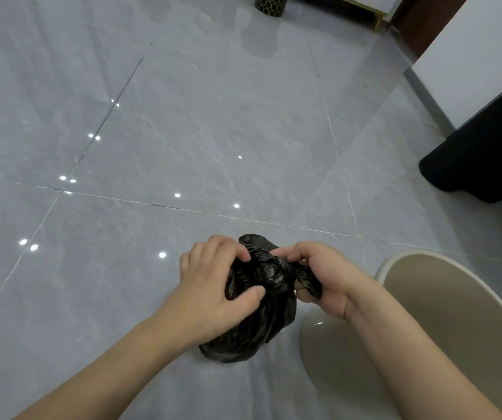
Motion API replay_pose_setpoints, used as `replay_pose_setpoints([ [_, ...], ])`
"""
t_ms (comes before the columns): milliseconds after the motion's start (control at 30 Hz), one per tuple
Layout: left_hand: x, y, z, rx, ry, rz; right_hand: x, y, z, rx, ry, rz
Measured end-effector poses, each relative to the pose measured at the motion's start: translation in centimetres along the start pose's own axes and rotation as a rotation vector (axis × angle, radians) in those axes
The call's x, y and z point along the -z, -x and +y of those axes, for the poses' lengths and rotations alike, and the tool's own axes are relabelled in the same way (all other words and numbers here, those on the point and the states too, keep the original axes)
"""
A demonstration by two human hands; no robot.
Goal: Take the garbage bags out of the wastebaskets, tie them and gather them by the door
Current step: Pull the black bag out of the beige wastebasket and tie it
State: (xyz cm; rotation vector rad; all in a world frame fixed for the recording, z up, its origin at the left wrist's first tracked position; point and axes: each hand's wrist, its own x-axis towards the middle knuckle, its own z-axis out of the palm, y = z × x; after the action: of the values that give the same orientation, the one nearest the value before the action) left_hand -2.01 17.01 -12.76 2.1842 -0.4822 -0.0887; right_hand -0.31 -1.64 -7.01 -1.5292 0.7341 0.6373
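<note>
1 black garbage bag (pixel 262 316), gripped by left hand (pixel 213 286), right hand (pixel 319 277), 1 beige wastebasket (pixel 443 313)

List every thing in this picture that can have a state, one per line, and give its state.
black garbage bag: out of the basket, on the floor, top gathered, mid-tying.
beige wastebasket: upright, no liner, looks empty.
left hand: gripping the bag's top.
right hand: pinching a twisted end of the bag.
patterned dark basket: standing far off, contents unseen.

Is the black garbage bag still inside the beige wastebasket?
No, the black garbage bag sits on the floor beside the beige wastebasket.
</note>
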Motion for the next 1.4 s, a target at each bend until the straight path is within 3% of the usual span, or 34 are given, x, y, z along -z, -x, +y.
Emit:
replay_pose_setpoints([
  [200,-2.0,-1.0,-0.1,0.063,-0.130,0.038,-0.8,0.0,-0.4,0.046,-0.041,0.033],
  [433,-0.7,-4.3,0.9,0.463,0.499,0.139,-1.8,0.0,-1.2,0.279,0.132,0.118],
  [700,0.0,-5.9,-0.2,0.493,0.436,0.111,-2.4,-0.8,0.7,0.598,0.509,0.273],
  [800,0.5,-6.3,-1.2,0.558,0.446,0.110,-2.0,-0.4,1.8,0.764,0.833,0.427],
  [933,2.2,-6.2,-5.3,0.739,0.264,0.241,-0.9,-1.0,5.2,0.657,0.923,0.619],
  [1033,2.0,-5.1,-7.0,0.846,0.311,0.223,-2.0,-1.3,7.7,0.600,0.932,0.639],
  [1133,1.0,-5.2,-6.3,0.786,0.391,0.257,-3.2,-1.4,8.2,0.648,0.861,0.639],
  [1233,0.9,-5.1,-5.4,0.678,0.448,0.171,-3.2,-1.2,8.4,0.698,0.908,0.582],
  [1400,1.4,-4.4,-7.8,0.631,0.215,0.217,-1.5,-0.8,9.2,0.560,1.008,0.625],
])
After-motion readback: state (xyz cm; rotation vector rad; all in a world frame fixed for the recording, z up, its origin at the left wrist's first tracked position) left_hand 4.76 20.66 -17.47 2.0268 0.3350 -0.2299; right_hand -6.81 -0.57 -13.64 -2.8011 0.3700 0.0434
